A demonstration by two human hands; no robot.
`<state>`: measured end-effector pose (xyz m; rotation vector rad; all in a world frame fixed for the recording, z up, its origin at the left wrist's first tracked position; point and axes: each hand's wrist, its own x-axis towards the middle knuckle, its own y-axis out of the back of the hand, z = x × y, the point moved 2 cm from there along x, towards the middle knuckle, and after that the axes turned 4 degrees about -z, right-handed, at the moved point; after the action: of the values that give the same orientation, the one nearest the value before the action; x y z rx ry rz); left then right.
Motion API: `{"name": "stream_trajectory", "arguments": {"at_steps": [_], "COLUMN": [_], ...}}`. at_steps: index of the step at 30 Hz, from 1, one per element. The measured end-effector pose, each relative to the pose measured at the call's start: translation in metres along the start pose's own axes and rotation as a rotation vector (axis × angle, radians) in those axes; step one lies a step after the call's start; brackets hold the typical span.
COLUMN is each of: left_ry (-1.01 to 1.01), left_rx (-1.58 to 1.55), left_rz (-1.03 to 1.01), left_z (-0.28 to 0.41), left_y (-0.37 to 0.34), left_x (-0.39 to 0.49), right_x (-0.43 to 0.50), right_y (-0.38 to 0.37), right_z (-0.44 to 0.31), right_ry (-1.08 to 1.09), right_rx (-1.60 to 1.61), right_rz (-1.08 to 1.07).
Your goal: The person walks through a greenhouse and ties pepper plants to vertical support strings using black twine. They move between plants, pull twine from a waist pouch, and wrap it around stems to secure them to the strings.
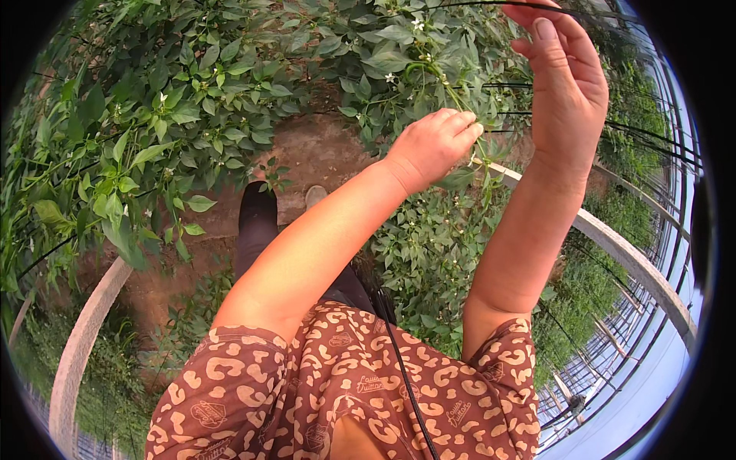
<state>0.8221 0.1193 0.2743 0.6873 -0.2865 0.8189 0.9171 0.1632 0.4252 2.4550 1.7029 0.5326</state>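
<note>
Green plants with small white flowers, seemingly pepper plants [397,63], grow in front of me. My left hand [440,144] reaches across to the right, its fingers closed on a thin green plant stem [457,98] that runs up into the foliage. Raised at the upper right is my right hand [566,69], palm turned inward and fingers curled upward beside a dark line [489,4]. Whether its fingertips pinch that line is hard to tell, as they meet the picture's top edge.
Leafy rows [218,86] flank a bare soil path [316,149] under my feet. A pale concrete post [627,259] rises at the right, another post [86,345] at the left. Several dark lines [650,135] stretch along the right side. A black strand bundle [382,305] hangs at my waist.
</note>
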Motion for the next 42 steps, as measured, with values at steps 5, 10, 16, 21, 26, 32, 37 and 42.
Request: {"name": "stream_trajectory", "arguments": {"at_steps": [5,10,16,21,26,32,37,42], "left_ry": [0.042,0.021,0.257,0.346,0.358,0.464,0.327,0.289], "left_rx": [0.041,-0.004,-0.337,-0.483,-0.625,-0.754,-0.860,-0.794], "left_rz": [0.059,0.064,0.213,0.156,0.136,0.013,0.040,0.173], "left_z": [-0.007,-0.009,-0.059,-0.073,-0.075,-0.073,-0.106,-0.112], "left_y": [-0.001,0.011,0.031,0.053,0.043,0.032,0.023,0.029], "left_x": [0.007,0.003,0.016,0.054,0.091,0.119,0.135,0.136], "right_x": [-0.013,-0.031,-0.073,-0.085,-0.081,-0.061,-0.070,-0.107], "right_y": [0.004,0.016,0.061,0.067,0.047,0.043,0.050,0.049], "right_z": [0.011,0.007,-0.020,0.002,-0.011,0.040,0.062,0.103], "right_ry": [0.017,-0.119,-0.104,-0.071,0.018,-0.103,-0.110,-0.361], "right_rx": [0.094,-0.159,-0.048,0.003,0.142,0.169,0.189,0.174], "right_rz": [-0.154,-0.031,0.397,0.624,0.585,0.506,0.392,0.412]}}
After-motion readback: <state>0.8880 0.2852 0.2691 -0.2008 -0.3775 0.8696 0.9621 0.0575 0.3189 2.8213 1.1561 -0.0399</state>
